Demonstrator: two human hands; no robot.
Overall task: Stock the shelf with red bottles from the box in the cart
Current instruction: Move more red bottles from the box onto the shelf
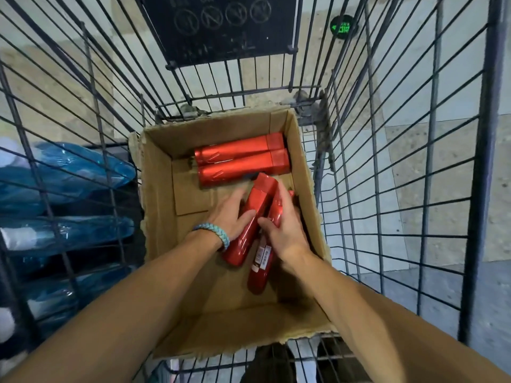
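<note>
An open cardboard box (160, 189) sits inside a wire cart (387, 161). Two red bottles (237, 158) lie side by side on the box floor at the far end. Nearer me, my left hand (229, 217), with a teal braided bracelet on its wrist, grips a red bottle (254, 217) that points up and away. My right hand (287, 228) wraps around a second red bottle (261, 269) right beside it, its label facing me. Both hands are inside the box.
Blue plastic-wrapped packs (69, 175) lie on shelves to the left, beyond the cart's wire side. A black sign panel (221, 26) hangs on the cart's far wall. Tiled floor shows through the wires on the right. My shoes (276, 366) are below the cart's near edge.
</note>
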